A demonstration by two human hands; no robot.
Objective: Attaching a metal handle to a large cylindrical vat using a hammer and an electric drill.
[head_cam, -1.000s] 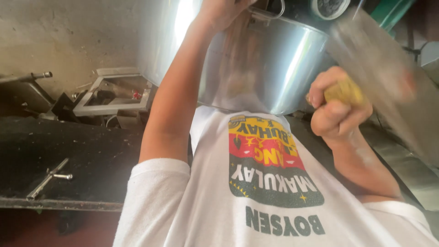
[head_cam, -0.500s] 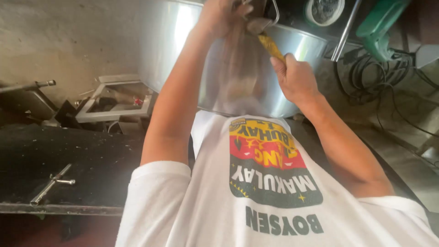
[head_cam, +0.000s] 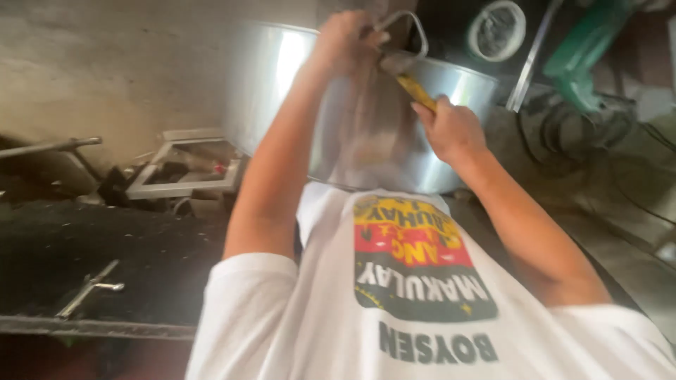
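Nearest the camera lay the person's white T-shirt [head_cam: 422,317], its chest print in yellow, red and dark green seen upside down. Both bare forearms rose from it toward a large shiny metal pot [head_cam: 282,91] that stood tilted just beyond the chest, its rim uppermost in the view.

The right hand [head_cam: 451,130] was closed around the yellow handle of a tool [head_cam: 415,90], fingers wrapped tight, the handle running up and left from the fist toward the pot's rim. The tool's working end was blurred, so its kind could not be told. The left hand [head_cam: 345,42] was higher, at the rim, fingers curled shut at the pot's wire handle [head_cam: 408,28], which looped up above the edge; whether it held the wire itself or the rim beside it was not clear. The tool's tip met the pot just beside that hand.

To the left, on the dark ground, lay a metal bar with a crosspiece [head_cam: 88,288], and farther off a grey metal frame [head_cam: 179,169] among scrap against the concrete wall. Beyond the pot to the right were a green machine [head_cam: 584,49], black cables [head_cam: 563,127] and a round white-rimmed object [head_cam: 496,28].
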